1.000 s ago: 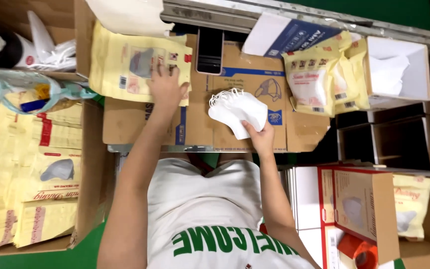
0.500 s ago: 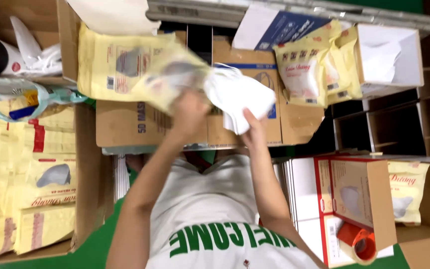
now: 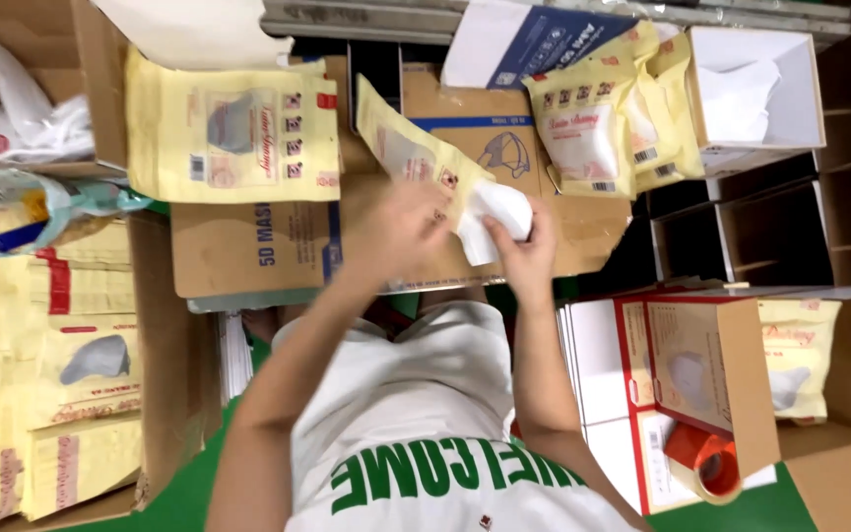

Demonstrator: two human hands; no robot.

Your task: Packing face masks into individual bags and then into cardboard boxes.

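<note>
Hands meet over the cardboard worktop's middle — left hand (image 3: 396,232) pinches a yellow pouch (image 3: 411,158) open, right hand (image 3: 524,251) clamps white masks (image 3: 494,212) at its mouth; sliding them in needs the opening held wide.

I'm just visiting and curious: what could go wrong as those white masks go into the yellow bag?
The white masks are only partly inside the yellow bag, so they might snag or crumple at its mouth. The left hand holds the thin bag, which could tear. The right hand grips the stack at one end; some might slip out.
</note>
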